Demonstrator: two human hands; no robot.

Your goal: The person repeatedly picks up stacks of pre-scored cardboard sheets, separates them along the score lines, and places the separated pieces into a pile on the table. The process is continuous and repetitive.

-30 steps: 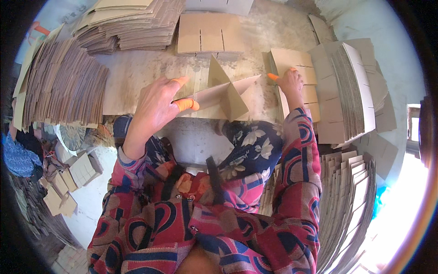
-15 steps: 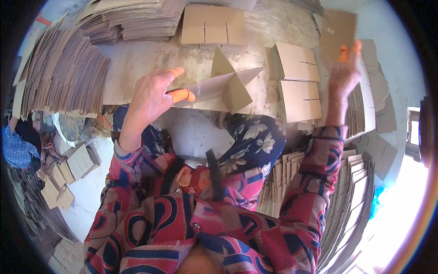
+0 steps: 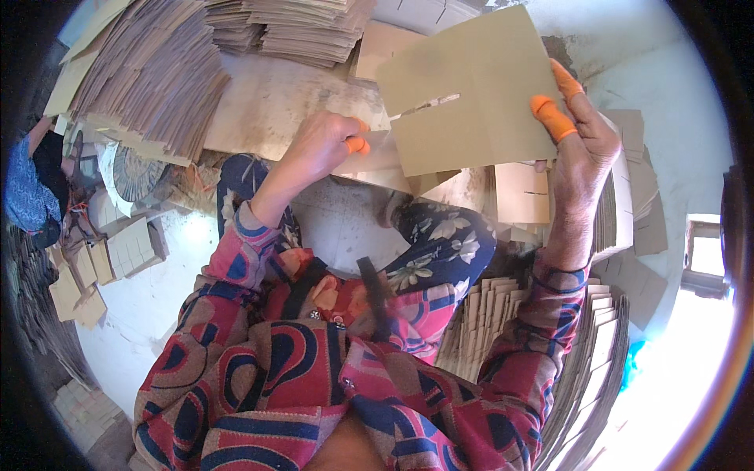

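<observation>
My right hand (image 3: 587, 149), with orange finger covers on its thumb and a finger, grips the right edge of a slotted cardboard sheet (image 3: 495, 94). The sheet is raised in front of me, its slit running in from the left edge. My left hand (image 3: 318, 145), also wearing orange covers, is closed in a pinch at the left end of a cardboard divider piece (image 3: 385, 162) standing on the board. Much of that divider is hidden behind the raised sheet, so I cannot tell whether the two touch.
Tall stacks of cardboard sheets (image 3: 145, 78) stand at the left end of the wooden board (image 3: 271, 90), with another stack (image 3: 306, 35) at the back. Slotted sheets (image 3: 522, 192) lie to the right. Rows of cardboard (image 3: 581, 369) stand beside my right leg. Part of another person (image 3: 31, 188) shows at far left.
My right hand has brought the cardboard sheet from the far right toward the middle, over the divider. My left hand has closed from spread fingers into a pinch on the divider's end.
</observation>
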